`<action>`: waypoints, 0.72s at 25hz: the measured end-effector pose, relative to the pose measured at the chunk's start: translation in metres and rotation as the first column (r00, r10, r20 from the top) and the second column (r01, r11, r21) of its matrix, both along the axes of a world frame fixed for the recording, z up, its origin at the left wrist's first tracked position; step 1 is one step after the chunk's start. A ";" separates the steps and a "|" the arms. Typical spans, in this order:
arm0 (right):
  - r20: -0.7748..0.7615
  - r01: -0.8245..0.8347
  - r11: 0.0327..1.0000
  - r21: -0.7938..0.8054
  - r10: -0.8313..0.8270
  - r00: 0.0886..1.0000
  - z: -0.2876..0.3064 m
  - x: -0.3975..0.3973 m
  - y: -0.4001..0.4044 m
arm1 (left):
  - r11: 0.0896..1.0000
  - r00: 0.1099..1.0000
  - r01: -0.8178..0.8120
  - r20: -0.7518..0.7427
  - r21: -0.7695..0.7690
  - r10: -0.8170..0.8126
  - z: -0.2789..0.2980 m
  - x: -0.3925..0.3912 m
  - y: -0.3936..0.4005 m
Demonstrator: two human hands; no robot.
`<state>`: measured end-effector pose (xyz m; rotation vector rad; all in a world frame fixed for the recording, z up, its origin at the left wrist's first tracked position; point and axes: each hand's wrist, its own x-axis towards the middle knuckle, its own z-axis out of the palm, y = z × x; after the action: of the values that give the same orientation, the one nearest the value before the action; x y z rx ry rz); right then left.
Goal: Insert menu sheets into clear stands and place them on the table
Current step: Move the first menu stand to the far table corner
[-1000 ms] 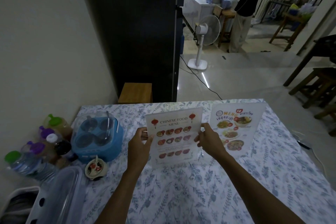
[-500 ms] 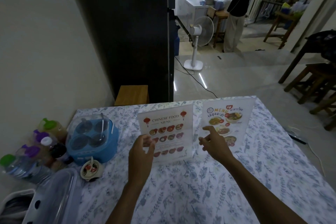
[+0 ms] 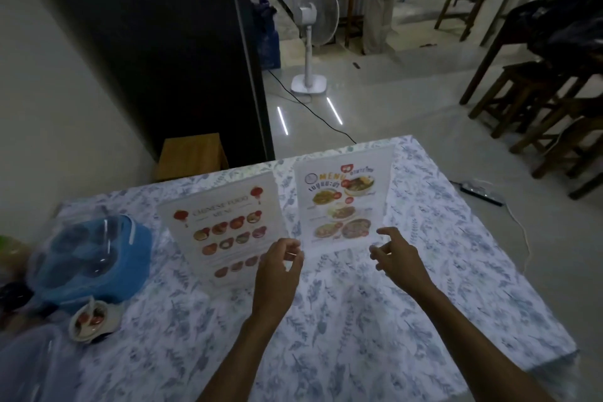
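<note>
Menu stand (image 3: 342, 202) between left hand (image 3: 280, 266), right hand (image 3: 396, 256).

Blue lidded container (image 3: 94, 254): tabletop, well left of the hands. Small round dish (image 3: 93, 320): just in front of that container, nearer the viewer. Wooden stool (image 3: 192, 153): floor, beyond the hands, against a dark cabinet (image 3: 169, 42). White pedestal fan (image 3: 313, 29): far beyond. Dark wooden stools (image 3: 535, 98): far right.
</note>
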<state>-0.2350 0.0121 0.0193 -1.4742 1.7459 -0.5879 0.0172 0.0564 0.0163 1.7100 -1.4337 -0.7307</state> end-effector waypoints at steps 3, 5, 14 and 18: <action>0.007 -0.006 0.999 0.043 0.006 1.000 -0.014 -0.033 -0.014 | 0.999 1.000 -0.007 0.005 0.049 0.007 -0.013 -0.027 -0.017; 0.001 -0.020 0.997 0.070 0.020 1.000 -0.027 -0.052 -0.029 | 0.993 0.998 -0.064 0.026 0.102 0.062 -0.022 -0.041 -0.027; -0.041 -0.112 0.990 0.082 0.116 0.992 -0.064 -0.060 -0.088 | 0.883 0.956 -0.278 0.023 0.377 0.291 -0.041 -0.066 -0.055; -0.013 -0.149 0.981 0.125 0.152 0.988 -0.077 -0.051 -0.100 | 0.884 0.963 -0.269 0.089 0.382 0.255 -0.046 -0.067 -0.069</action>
<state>-0.2861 -0.0878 -0.0578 -1.5141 1.6394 -0.3787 -0.0498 -0.0123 -0.0293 2.1833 -1.0935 -0.8798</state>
